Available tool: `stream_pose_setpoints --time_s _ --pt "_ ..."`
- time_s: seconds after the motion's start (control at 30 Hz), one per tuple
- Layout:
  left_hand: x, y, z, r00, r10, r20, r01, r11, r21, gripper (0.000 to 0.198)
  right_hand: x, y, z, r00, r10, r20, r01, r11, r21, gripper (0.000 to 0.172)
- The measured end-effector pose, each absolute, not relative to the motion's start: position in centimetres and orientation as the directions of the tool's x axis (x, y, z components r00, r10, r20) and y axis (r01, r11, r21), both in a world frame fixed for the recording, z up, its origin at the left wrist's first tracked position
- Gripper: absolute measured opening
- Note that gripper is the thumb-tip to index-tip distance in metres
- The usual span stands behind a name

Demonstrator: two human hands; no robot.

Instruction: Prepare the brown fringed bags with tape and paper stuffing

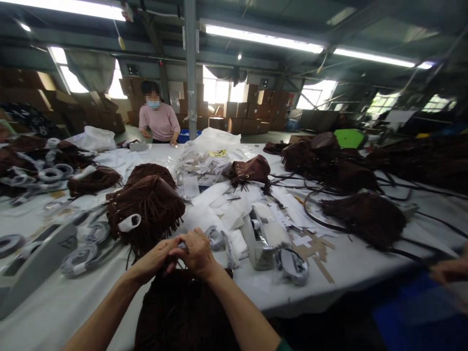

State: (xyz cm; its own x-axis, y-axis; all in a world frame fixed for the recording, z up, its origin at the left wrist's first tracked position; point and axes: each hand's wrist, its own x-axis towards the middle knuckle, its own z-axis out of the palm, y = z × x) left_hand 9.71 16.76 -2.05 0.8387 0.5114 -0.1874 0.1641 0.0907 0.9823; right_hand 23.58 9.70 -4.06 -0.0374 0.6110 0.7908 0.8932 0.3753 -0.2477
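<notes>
bag (183, 312) seems soft and light, best held by its rim (190, 277), left hand (158, 259) and right hand (198, 251) pinching a greyish piece (182, 245).

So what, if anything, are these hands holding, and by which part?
Left hand and right hand seemingly grip a small greyish piece above a brown bag; which part is hidden.

Nearest bag (183, 312): before tape dispenser (261, 256) (leftward)
Cardboard strips (323, 269): on table (351, 268), right of dispenser
Co-worker (159, 122): behind table
</notes>
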Motion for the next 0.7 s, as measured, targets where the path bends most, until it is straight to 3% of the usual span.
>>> stream_pose_setpoints --time_s 0.23,0.37,0.5,0.6,0.7 --pt "12.4 18.4 2.1 0.748 0.657 -0.093 0.092 0.036 0.995 0.057 25.7 12.4 0.3 0.003 0.611 0.792 0.910 0.327 -0.255 0.042" --pt "12.0 18.1 -0.6 0.751 0.636 -0.178 0.192 0.049 0.980 0.061 25.8 11.9 -2.0 -0.075 0.666 0.742 0.917 0.338 -0.210 0.041" --pt "10.5 17.1 -4.2 0.758 0.589 -0.280 0.311 0.051 0.949 0.062 25.6 10.8 -5.8 -0.163 0.701 0.695 0.954 0.291 -0.071 0.047" --pt "10.4 16.5 -5.6 0.687 0.692 -0.222 0.328 -0.022 0.945 0.062 25.3 10.4 -7.2 -0.213 0.689 0.693 0.955 0.295 0.001 0.051" --pt "13.3 15.8 -6.4 0.629 0.771 -0.100 0.282 -0.106 0.954 0.060 25.4 10.6 -7.4 -0.207 0.702 0.681 0.950 0.310 -0.032 0.050"
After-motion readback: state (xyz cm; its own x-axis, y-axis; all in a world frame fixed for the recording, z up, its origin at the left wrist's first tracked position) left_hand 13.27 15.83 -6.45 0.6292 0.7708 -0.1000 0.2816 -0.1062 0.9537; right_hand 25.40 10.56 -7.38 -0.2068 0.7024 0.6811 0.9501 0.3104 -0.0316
